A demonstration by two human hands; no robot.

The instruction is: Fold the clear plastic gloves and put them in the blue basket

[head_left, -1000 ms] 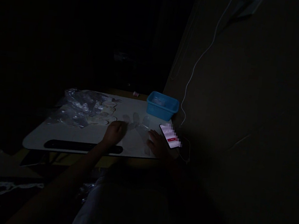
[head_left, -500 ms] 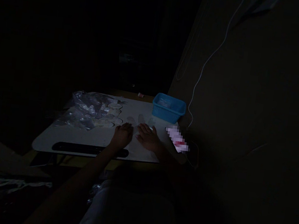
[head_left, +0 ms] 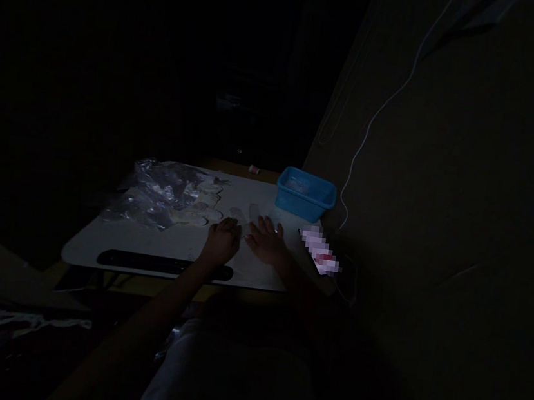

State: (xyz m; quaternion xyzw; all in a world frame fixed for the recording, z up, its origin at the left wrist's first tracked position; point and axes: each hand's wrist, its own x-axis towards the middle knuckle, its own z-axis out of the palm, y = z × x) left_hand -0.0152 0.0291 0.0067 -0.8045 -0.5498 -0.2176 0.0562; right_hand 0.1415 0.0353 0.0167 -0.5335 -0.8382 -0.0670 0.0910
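Note:
In dim light, my left hand rests low over the white table, its fingers bent and pressed together; what lies under them, if anything, is hidden. Beside it on the right, my right hand is spread palm down on the tabletop, holding nothing I can see. Just beyond the fingers lie faint pale shapes, too dark to make out. Crumpled clear plastic covers the table's left part, with pale flat pieces at its right edge.
A blue basket stands at the table's back right corner. Nearer on the right lies a phone with a lit, blurred screen. A small cup-like item is behind the table. A white cable hangs along the right wall.
The view has shifted slightly, moving everything a little to the right. The fingers of my right hand are spread more and point further up. My left hand has hardly changed.

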